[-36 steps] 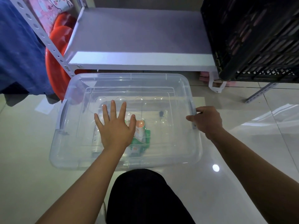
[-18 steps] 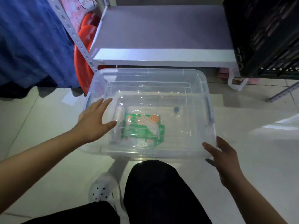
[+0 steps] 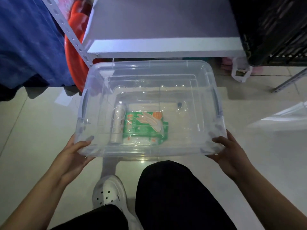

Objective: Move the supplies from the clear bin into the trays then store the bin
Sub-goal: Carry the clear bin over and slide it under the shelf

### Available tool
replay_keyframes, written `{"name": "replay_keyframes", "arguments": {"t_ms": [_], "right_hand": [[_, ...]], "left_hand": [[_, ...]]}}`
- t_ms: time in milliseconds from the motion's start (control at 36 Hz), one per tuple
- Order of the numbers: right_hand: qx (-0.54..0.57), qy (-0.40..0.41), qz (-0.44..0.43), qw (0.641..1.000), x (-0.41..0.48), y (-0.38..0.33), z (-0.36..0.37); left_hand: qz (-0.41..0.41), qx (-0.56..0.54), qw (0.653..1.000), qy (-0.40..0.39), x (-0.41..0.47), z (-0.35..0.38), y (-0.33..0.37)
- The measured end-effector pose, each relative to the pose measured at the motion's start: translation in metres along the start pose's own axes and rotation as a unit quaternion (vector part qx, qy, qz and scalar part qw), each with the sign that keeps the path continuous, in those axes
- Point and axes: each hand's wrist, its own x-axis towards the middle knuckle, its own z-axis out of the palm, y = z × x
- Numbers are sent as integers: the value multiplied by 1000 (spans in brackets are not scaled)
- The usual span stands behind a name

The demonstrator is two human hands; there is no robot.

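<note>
A clear plastic bin (image 3: pixel 149 65) sits on the tiled floor in front of a low white shelf (image 3: pixel 162 47). Inside it lie a green packet of gloves (image 3: pixel 144 125), a pale roll (image 3: pixel 118 123) to the packet's left and a small dark item (image 3: pixel 179 104) near the back right. My left hand (image 3: pixel 74 155) grips the bin's near left corner, thumb over the rim. My right hand (image 3: pixel 230 151) grips the near right corner the same way. No trays are in view.
A black crate (image 3: pixel 272 29) stands on the shelf's right end. Red basins (image 3: pixel 74 47) lean behind the slotted shelf post (image 3: pixel 66 29), next to blue cloth (image 3: pixel 25 40). A white bag (image 3: pixel 240 72) lies under the shelf. My knee (image 3: pixel 174 188) and white shoe (image 3: pixel 109 191) are below the bin.
My left hand came out of the bin and both hands moved to its near corners and took hold. The view shifted so the bin appears more central.
</note>
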Motion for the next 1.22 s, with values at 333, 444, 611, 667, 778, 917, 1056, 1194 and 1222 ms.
{"name": "replay_keyframes", "arguments": {"t_ms": [333,444,611,667,778,917,1056,1194,1222], "right_hand": [[-2,-67,-71,995,-68,-54,19],[17,-83,-116,990,-101,-77,21],[-4,-106,-201,974,-139,-106,28],[5,-114,-221,969,-139,-115,30],[12,-122,-232,965,-118,-135,31],[17,-113,-237,965,-82,-160,38],[-36,-187,-298,935,-73,-177,37],[-92,-182,-361,910,-64,-189,44],[-103,-186,-371,904,-61,-192,46]], "left_hand": [[50,-6,998,-46,-51,0,39],[80,-4,992,-98,-71,-4,64],[52,-5,996,-74,-76,6,103],[41,-38,995,-79,-78,17,116],[47,-51,991,-110,-84,56,145],[92,5,992,-86,-73,100,169],[193,153,934,-260,-70,107,192],[211,221,927,-217,-78,113,202],[214,234,925,-210,-76,113,205]]}}
